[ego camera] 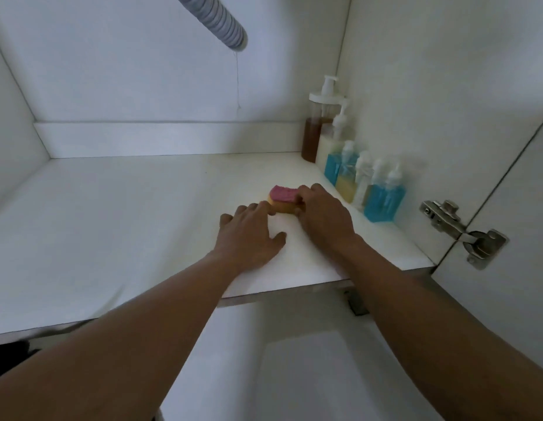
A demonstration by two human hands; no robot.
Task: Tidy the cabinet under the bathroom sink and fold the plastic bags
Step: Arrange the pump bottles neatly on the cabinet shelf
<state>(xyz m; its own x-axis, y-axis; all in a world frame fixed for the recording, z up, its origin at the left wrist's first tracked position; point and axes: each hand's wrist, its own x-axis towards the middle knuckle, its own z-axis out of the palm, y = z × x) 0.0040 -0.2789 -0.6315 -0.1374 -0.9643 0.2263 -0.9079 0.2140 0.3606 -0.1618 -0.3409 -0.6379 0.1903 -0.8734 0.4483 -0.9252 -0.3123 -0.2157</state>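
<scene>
right hand grips the pink-topped sponge on the cabinet floor, left hand flat, fingers spread

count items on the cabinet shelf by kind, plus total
Pump bottles: 2
Small capped bottles: 4 (counted by their caps; the row is blurred)
Sponge: 1
Total: 7
</scene>
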